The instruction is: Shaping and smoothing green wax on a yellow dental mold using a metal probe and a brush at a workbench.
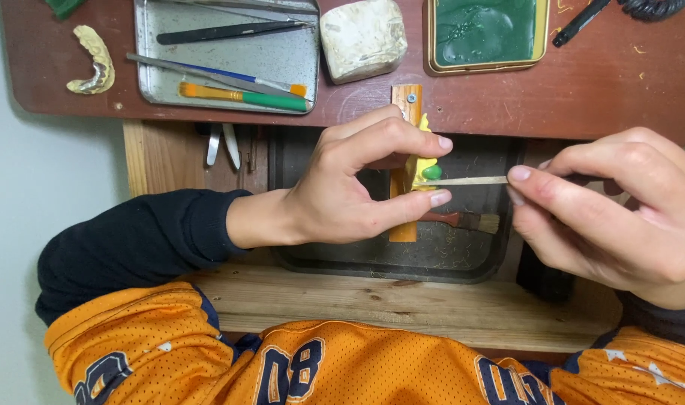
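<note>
My left hand [350, 187] pinches a small yellow model [421, 169] with a green wax blob on it between thumb and fingers, resting against a wooden bench peg [406, 101]. My right hand [620, 214] holds a thin metal carving tool [470, 181] between thumb and forefinger. The tool's tip touches the green blob on the model. Both hands hover over a dark tray [432, 259] set in the wooden drawer below the bench edge.
On the reddish bench top [620, 75] lie a metal tray [282, 60] with tweezers and brushes, a plaster jaw cast [95, 60], a whitish block [362, 37] and a tin of green wax [486, 30]. A small brush [470, 221] lies in the dark tray.
</note>
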